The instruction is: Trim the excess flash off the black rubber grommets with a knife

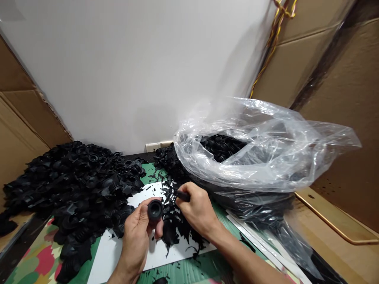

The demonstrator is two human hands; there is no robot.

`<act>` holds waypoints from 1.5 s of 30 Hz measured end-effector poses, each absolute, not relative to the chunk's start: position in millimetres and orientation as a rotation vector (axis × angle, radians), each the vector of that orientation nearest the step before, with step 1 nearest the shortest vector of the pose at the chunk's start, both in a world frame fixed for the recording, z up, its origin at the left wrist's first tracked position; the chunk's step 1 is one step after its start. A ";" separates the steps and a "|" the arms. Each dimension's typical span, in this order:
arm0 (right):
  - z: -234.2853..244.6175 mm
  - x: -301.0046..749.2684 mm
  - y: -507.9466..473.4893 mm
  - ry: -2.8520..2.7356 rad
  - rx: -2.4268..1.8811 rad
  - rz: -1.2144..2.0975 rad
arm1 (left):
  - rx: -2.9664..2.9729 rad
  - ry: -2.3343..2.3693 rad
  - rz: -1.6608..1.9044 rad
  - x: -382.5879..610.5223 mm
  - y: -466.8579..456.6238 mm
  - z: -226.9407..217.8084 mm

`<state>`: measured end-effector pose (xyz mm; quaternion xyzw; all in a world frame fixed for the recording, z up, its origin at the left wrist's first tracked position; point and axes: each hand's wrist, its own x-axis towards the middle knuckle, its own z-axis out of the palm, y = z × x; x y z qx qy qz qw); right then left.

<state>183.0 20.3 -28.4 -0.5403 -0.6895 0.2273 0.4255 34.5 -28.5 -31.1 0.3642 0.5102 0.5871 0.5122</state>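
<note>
My left hand is closed around a black rubber bellows, its round open end facing up toward me. Just to the right, my right hand grips a short black piece; whether this is a tool handle or rubber cannot be made out. Both hands are above a white sheet, where torn black rubber scraps are strewn. The held bellows and the black piece are apart.
A large heap of ribbed black rubber parts lies on the left. On the right stands a clear plastic bag holding more black bellows. Cardboard flanks the table, with a pale wall behind. Green patterned covering lies underneath.
</note>
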 end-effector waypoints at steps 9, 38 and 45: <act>-26.9 188.6 27.2 -1.564 -1.251 0.721 | 0.684 1.080 1.397 37.0 -26.8 -21.2; -27.9 172.8 -1.5 -2.317 -0.788 0.045 | 0.589 1.127 1.383 40.7 -24.8 -24.0; -31.2 163.7 -5.8 -2.302 -0.862 -0.169 | 0.727 1.216 1.340 37.1 -23.8 -33.2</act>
